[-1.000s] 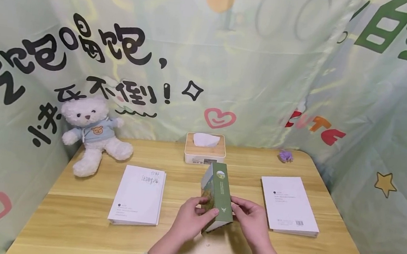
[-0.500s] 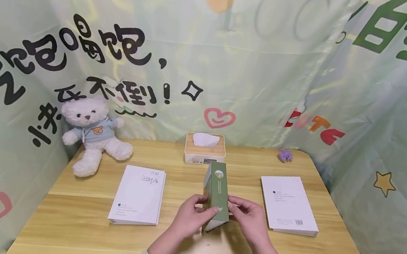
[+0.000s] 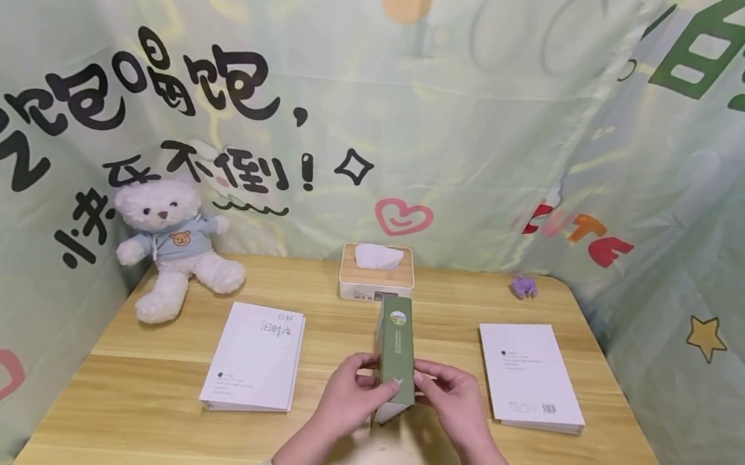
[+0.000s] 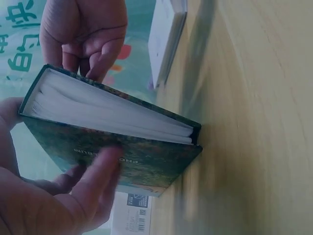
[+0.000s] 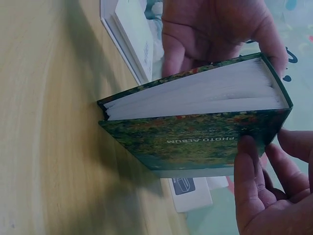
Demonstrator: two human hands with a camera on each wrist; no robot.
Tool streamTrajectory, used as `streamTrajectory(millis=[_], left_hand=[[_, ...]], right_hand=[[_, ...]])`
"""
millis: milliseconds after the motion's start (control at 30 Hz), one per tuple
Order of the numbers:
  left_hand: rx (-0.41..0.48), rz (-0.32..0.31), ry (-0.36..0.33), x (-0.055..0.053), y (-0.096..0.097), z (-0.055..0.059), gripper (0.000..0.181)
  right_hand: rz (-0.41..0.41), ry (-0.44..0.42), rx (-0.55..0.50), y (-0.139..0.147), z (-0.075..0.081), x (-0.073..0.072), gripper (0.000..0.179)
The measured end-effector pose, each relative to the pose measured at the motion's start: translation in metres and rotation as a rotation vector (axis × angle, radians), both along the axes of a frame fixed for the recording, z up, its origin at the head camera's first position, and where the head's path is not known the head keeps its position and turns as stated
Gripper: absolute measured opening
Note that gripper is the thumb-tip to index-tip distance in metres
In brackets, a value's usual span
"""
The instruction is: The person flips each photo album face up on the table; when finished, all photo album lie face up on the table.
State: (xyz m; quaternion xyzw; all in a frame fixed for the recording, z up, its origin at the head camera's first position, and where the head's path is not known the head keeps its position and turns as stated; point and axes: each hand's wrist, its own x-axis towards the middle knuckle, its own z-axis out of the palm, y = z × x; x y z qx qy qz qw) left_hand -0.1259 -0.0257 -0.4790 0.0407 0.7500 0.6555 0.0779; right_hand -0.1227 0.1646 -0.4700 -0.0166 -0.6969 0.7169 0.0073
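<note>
A photo album (image 3: 398,347) with a green spine stands on its opening edge, spine up, in the middle of the table. The right wrist view shows its leafy painted cover (image 5: 195,139) with "PHOTO ALBUM" printed on it. My left hand (image 3: 357,396) holds the album from the left, thumb on the spine and fingers along the cover. On the other side my right hand (image 3: 454,397) holds it low, its fingertips against the cover and its thumb near the spine. White page edges (image 4: 98,105) show between the covers in the left wrist view.
White books lie flat on either side, one at left (image 3: 253,356) and one at right (image 3: 531,375). Behind the album stands a tissue box (image 3: 377,274). A white teddy bear (image 3: 172,243) sits at the back left, and a small purple object (image 3: 524,287) lies at the back right.
The album has turned slightly, its spine shifting a little left and now pointing more straight away from me. Both hands have kept hold, the right hand moving slightly left with it.
</note>
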Motion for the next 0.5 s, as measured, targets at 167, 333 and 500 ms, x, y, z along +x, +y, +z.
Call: streamTrajectory(millis=[167,333,500], left_hand=[[-0.022,0.022,0.016,0.0019,0.0000,0.0026,0.070],[-0.036,0.005,0.010,0.0030,-0.0016,0.0057,0.074],[-0.045,0.019,0.002,0.0021,-0.0001,0.0057,0.079]], right_hand=[[0.004,-0.011,0.006,-0.0003,-0.0017,0.0012,0.021],[0.027,0.002,0.003,-0.0010,-0.0038,0.0017,0.019],[0.074,0.028,0.008,-0.0016,-0.0086,0.0007,0.021]])
